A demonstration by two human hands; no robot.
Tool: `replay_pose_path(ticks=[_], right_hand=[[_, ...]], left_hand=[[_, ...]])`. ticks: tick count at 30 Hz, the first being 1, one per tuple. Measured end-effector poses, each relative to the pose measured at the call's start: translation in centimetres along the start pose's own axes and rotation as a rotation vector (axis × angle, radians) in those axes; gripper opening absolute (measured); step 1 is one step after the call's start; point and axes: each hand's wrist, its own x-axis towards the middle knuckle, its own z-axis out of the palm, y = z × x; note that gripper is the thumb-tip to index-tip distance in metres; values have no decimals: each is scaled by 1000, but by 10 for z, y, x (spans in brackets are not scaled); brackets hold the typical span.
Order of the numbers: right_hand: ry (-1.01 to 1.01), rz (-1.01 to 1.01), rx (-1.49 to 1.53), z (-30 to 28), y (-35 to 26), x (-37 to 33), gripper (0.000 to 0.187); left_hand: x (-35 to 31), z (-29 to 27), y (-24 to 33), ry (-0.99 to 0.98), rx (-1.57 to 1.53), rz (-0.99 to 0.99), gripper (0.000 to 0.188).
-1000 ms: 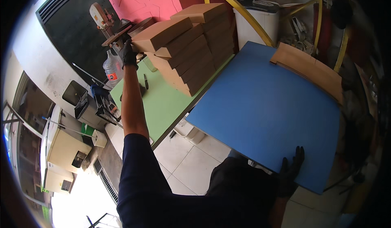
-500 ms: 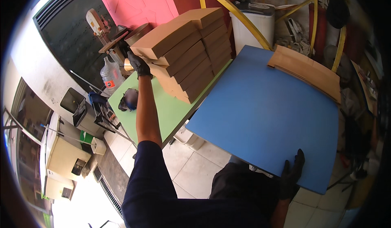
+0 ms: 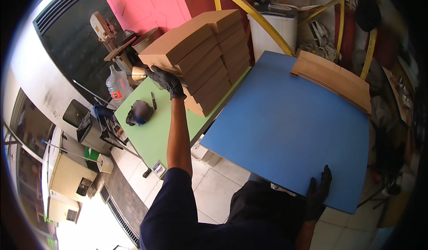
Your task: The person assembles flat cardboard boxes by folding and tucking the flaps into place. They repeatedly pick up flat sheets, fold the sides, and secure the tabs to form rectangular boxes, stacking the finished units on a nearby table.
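Note:
Two stacks of flat brown cardboard boxes (image 3: 196, 53) stand side by side on a green table (image 3: 154, 138) to the left. My left hand (image 3: 166, 81), in a black glove, is pressed against the near left end of the boxes with its fingers stretched out. My right hand (image 3: 318, 190), gloved too, lies with fingers apart on the near edge of a blue table (image 3: 285, 120). It holds nothing. Left of my forearm are a small knife-like tool (image 3: 154, 100) and a dark rounded bundle (image 3: 140, 112). A gold-coloured cup-shaped thing (image 3: 138, 73) shows beyond my left fingertips.
Flattened cardboard (image 3: 334, 79) lies along the blue table's far edge. A yellow metal frame (image 3: 254, 16) and a white bin (image 3: 274, 31) stand behind. A clear plastic jug (image 3: 117, 85) is beyond the green table, and a small card (image 3: 158, 168) lies at its near corner.
My left hand has shifted right and nearer along the box ends, which look more even now. The knife-like tool and the card have come into sight. My right hand stays put.

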Motion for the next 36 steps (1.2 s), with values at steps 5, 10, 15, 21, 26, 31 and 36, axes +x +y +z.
replay_pose_path(ticks=[5,10,15,21,26,31,36], right_hand=[[-14,19,-47,-5,-12,2,55],[-55,65,-101,-11,-21,1,54],[-46,76,-110,-10,-13,2,52],[-34,33,-84,-11,-10,3,54],[-124,112,75,-24,10,35,50],[-99,-229,-208,-12,91,133,44],[-73,-273,-444,-7,186,259,43]], left_hand=[[-17,-14,46,-339,255,513,89],[-11,-11,52,-503,419,636,97],[-10,-14,47,-523,404,600,88],[-37,-29,82,-491,384,653,101],[-162,-80,83,-712,201,415,68],[-315,-86,41,-1494,541,289,62],[-369,-63,26,-1551,795,410,70]])
